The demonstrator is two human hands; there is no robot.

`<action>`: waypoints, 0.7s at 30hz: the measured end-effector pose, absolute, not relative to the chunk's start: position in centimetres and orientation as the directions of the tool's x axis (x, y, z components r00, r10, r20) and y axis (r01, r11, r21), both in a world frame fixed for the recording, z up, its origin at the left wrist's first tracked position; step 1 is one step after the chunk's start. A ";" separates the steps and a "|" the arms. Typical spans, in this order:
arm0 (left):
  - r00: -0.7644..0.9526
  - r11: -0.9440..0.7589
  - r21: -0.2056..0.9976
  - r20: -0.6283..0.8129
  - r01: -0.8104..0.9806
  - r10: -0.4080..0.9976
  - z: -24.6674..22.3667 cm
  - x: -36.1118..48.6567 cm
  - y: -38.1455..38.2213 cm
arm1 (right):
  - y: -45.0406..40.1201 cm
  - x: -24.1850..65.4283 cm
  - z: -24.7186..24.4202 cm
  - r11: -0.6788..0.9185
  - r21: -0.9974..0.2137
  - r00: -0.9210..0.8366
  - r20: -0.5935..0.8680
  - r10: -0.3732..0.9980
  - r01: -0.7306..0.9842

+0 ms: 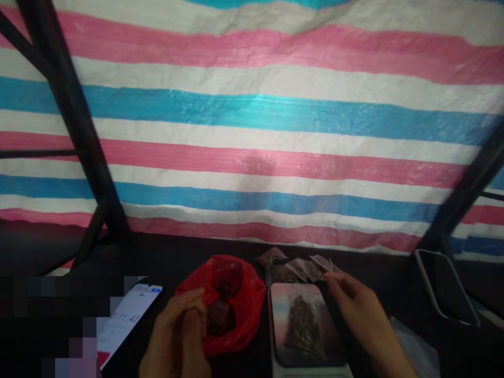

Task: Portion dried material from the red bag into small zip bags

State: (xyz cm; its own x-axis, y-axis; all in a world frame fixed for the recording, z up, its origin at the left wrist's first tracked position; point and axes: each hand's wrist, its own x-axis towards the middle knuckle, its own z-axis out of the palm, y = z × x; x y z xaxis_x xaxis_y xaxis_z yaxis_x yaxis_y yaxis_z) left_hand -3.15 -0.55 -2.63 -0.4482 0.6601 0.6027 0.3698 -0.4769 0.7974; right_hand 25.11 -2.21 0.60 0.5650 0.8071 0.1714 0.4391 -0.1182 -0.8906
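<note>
A red plastic bag [252, 315] stands open on the black table, with dark contents inside. My left hand [181, 331] is at its left edge, fingers bent together; what they hold, if anything, is hidden. On the flat scale [277, 336] lies a clear sachet of dried plant bits [302, 325]. Several similar sachets [285, 273] sit in a row behind the scale. My right hand [358, 304] is at the right end of that row, thumb and fingers pinched at the edge of a small clear sachet [322, 262].
A lit phone [128, 320] showing a timer lies at the left. Another phone [447, 289] rests at the right, near clear plastic [417, 346]. Dark metal frame legs [88, 152] flank a striped sheet [275, 113] behind the black table [157, 257].
</note>
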 end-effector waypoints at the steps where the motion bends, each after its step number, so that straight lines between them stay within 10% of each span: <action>1: -0.431 -0.487 0.805 0.593 0.338 0.680 -2.3 -3.8 -0.2 | -2.1 25.0 0.4 -0.106 -0.891 0.554 0.178 0.813 0.442; 10: -0.570 -0.413 0.862 0.189 -0.295 0.800 1.8 -7.1 1.0 | -2.3 24.6 -0.7 -0.073 -0.883 0.500 0.194 0.844 0.464; 21: -0.527 -0.405 0.856 0.194 -0.321 0.827 1.1 -8.0 1.4 | -2.7 24.2 -0.6 -0.091 -0.891 0.486 0.154 0.860 0.445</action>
State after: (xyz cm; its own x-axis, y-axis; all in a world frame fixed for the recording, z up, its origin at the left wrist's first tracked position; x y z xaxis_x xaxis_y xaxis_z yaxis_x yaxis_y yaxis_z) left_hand -7.98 1.44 1.15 -0.5275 0.8272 0.1938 -0.3205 -0.4051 0.8563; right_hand 24.18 -2.72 -0.65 0.4856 0.8604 0.1545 0.4447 -0.0910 -0.8911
